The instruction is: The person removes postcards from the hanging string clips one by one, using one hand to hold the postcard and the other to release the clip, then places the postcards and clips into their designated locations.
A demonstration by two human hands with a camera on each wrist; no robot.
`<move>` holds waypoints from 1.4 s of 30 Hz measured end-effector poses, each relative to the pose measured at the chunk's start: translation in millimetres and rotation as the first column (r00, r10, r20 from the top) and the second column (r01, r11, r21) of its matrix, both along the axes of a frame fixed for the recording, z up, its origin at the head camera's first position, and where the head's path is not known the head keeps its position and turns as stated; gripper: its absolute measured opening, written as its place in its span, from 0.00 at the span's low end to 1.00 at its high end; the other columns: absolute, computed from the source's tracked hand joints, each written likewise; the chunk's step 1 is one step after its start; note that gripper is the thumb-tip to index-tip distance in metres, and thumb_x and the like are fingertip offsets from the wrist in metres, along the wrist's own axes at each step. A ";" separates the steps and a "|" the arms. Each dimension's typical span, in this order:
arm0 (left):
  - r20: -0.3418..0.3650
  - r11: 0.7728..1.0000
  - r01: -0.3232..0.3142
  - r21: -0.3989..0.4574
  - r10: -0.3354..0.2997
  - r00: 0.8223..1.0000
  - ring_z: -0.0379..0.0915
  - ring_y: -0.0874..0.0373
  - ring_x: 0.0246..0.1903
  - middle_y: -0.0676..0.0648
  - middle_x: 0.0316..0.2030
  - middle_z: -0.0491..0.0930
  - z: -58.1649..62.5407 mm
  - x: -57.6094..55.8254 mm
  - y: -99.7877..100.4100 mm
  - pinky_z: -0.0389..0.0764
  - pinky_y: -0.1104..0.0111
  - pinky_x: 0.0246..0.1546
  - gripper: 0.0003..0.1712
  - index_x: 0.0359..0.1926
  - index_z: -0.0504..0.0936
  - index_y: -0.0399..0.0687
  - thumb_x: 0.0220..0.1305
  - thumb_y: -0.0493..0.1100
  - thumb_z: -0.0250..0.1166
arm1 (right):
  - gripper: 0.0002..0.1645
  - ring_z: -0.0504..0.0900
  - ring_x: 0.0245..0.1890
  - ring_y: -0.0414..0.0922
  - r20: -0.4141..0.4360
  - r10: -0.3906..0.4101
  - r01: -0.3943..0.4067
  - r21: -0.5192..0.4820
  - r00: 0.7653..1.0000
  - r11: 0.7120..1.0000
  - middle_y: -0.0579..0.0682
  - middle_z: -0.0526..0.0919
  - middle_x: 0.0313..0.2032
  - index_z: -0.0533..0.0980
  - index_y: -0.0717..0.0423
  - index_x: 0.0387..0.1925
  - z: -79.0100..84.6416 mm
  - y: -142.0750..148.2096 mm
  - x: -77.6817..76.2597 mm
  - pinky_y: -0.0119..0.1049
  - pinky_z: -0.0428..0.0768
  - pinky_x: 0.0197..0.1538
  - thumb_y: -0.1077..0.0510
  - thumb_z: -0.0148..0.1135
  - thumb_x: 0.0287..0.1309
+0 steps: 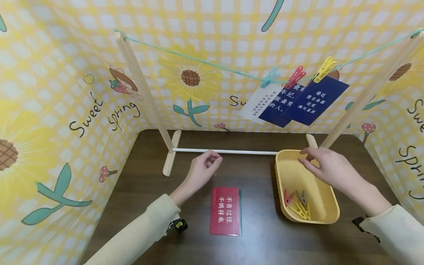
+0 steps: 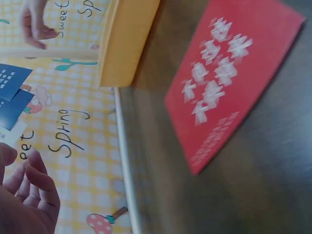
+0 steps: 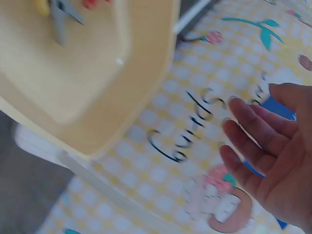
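My left hand (image 1: 203, 167) is held above the table beyond a red card (image 1: 226, 217), its fingers loosely curled around nothing. The red card lies flat with white characters, a teal edge showing beneath it. Over the far end of a yellow basket (image 1: 319, 197) hovers my right hand (image 1: 326, 167); its relaxed fingers hold nothing in the right wrist view. Inside the basket are a red clothespin (image 1: 288, 198), a grey clothespin (image 1: 302, 198) and yellow clothespins (image 1: 300, 211). Blue, pink and yellow clothespins (image 1: 325, 69) on the line hold a white card (image 1: 258, 105) and two dark blue cards (image 1: 316, 101).
A green string (image 1: 198, 59) sags between two wooden posts (image 1: 142, 88) behind the table. A white rod (image 1: 228, 151) joins their feet low down. Patterned yellow checked cloth (image 1: 212, 22) surrounds the dark wooden table (image 1: 261, 243) at the back and sides.
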State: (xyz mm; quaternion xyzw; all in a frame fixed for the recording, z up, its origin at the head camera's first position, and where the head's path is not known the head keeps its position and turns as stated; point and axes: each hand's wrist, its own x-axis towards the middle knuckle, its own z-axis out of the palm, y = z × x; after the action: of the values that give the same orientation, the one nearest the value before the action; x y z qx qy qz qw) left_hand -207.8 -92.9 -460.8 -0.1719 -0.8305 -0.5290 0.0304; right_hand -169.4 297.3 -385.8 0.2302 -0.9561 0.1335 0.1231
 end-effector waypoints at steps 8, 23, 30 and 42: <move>-0.087 0.994 0.002 0.108 0.008 0.996 0.84 0.48 0.27 0.44 0.45 0.85 29.3 -33.5 19.9 0.81 0.71 0.23 0.10 0.51 0.83 0.41 0.73 0.40 0.67 | 0.21 0.84 0.38 0.56 -0.258 0.144 -0.165 -0.061 0.955 0.984 0.57 0.88 0.37 0.81 0.63 0.52 64.1 -5.8 -20.1 0.56 0.83 0.40 0.66 0.73 0.55; -0.134 0.999 0.006 0.036 -0.001 0.991 0.85 0.54 0.26 0.40 0.65 0.75 65.8 -67.2 58.6 0.87 0.64 0.30 0.32 0.73 0.67 0.39 0.74 0.40 0.66 | 0.17 0.78 0.47 0.61 -0.358 0.261 -0.284 -0.012 0.896 0.959 0.62 0.88 0.45 0.81 0.66 0.53 191.8 -41.0 -69.3 0.52 0.71 0.47 0.65 0.70 0.64; -0.132 0.996 0.008 0.090 0.004 0.991 0.87 0.50 0.30 0.38 0.67 0.74 65.1 -69.7 68.3 0.88 0.56 0.27 0.32 0.75 0.66 0.42 0.74 0.39 0.65 | 0.26 0.74 0.62 0.64 -0.129 0.236 -0.228 0.070 0.963 0.971 0.65 0.83 0.58 0.78 0.66 0.61 198.0 -72.1 -94.3 0.62 0.72 0.66 0.56 0.71 0.66; -0.112 0.973 0.042 0.225 -0.016 0.994 0.85 0.50 0.30 0.39 0.46 0.84 70.3 -68.5 85.2 0.89 0.56 0.28 0.13 0.56 0.80 0.36 0.75 0.36 0.64 | 0.31 0.73 0.59 0.64 -0.001 0.197 -0.196 0.073 0.980 0.978 0.66 0.84 0.56 0.73 0.66 0.68 193.1 -75.0 -114.3 0.61 0.69 0.65 0.55 0.66 0.70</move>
State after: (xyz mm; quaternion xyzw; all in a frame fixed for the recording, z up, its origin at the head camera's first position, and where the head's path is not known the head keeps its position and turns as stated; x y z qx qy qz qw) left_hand -276.4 -7.7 -390.5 -0.2083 -0.7591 -0.6105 0.0877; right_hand -283.7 222.3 -192.7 0.3285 -0.9323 0.1093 0.1047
